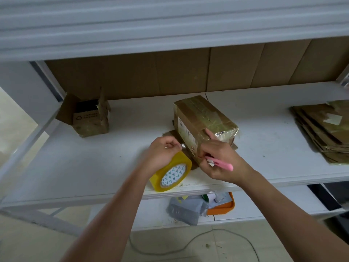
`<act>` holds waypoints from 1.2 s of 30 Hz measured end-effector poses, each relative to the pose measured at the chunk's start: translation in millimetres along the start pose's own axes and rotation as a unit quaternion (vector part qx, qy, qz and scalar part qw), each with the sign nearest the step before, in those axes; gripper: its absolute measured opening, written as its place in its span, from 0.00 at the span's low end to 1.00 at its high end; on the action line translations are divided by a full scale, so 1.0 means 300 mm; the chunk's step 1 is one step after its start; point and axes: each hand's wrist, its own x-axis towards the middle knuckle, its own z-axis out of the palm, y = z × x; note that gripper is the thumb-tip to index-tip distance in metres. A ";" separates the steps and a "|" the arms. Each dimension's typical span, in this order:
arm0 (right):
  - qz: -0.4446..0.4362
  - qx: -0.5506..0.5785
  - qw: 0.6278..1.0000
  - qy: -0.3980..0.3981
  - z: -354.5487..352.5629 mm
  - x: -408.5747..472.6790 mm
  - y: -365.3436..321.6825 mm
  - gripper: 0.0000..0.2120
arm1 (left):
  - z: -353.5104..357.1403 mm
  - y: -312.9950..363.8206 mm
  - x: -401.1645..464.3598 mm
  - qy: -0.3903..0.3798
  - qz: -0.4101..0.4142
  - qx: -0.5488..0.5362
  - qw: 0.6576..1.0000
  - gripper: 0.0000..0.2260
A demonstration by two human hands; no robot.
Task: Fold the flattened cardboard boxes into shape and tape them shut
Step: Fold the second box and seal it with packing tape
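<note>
While the left hand [162, 152] curls over the top of a yellow tape roll [171, 172] standing on edge at the shelf's front, its fingertips pinch the loose tape end beside the taped box [204, 121]. The right hand [219, 159] grips a pink cutter [221, 164] in curled fingers, its thumb raised and pressing the box's near top corner. Both forearms reach up from below. Far left, a small open box [88, 118] stands with its flaps up; what it holds is too dark to tell. Far right lies a stack of flattened boxes [324, 129]. All sit on a white shelf [94, 167] backed with cardboard. Below, an orange tray [226, 207] holds small items beside a grey bag [187, 208].
</note>
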 end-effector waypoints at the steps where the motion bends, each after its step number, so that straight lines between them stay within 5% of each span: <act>1: -0.001 -0.004 1.000 -0.008 -0.003 -0.007 0.006 0.08 | -0.009 -0.003 0.000 0.006 -0.004 -0.007 1.000 0.06; 5: 0.085 0.102 0.990 0.041 -0.013 -0.006 0.009 0.10 | -0.043 -0.019 -0.001 0.011 -0.018 -0.039 0.999 0.05; 8: 0.175 0.248 0.948 0.096 -0.034 0.031 -0.022 0.08 | -0.043 -0.019 -0.008 0.017 -0.023 -0.026 0.999 0.05; 12: 0.171 0.315 0.908 0.219 -0.094 0.032 -0.059 0.08 | -0.050 -0.025 -0.013 0.040 -0.044 -0.032 0.998 0.05; 14: 0.155 0.272 0.900 0.304 -0.124 0.015 -0.057 0.06 | -0.056 -0.029 -0.018 0.044 -0.047 -0.027 0.998 0.05; 17: 0.190 0.029 0.892 0.409 -0.172 -0.054 0.024 0.05 | -0.054 -0.028 -0.026 0.043 -0.044 -0.027 0.998 0.04; 20: 0.304 -0.157 0.903 0.260 -0.181 -0.184 0.173 0.09 | -0.042 -0.018 -0.035 0.040 -0.037 -0.028 0.998 0.04; 25: 0.489 -0.209 0.846 -0.025 -0.116 -0.321 0.300 0.24 | -0.022 0.004 -0.049 0.022 -0.025 0.005 0.999 0.04; 28: 0.494 -0.251 0.832 -0.041 -0.098 -0.313 0.273 0.25 | -0.019 0.006 -0.053 0.028 -0.015 0.021 0.999 0.03; 30: 0.450 -0.259 0.854 -0.027 -0.059 -0.284 0.196 0.21 | -0.014 0.003 -0.054 0.033 -0.008 0.031 0.999 0.03; 33: 0.327 -0.046 0.944 -0.028 0.038 -0.205 -0.008 0.09 | -0.006 0.002 -0.057 0.037 0.007 0.044 0.998 0.05; 36: 0.301 0.140 0.943 0.028 0.130 -0.089 -0.143 0.14 | -0.010 0.001 -0.073 0.040 0.020 0.023 0.999 0.10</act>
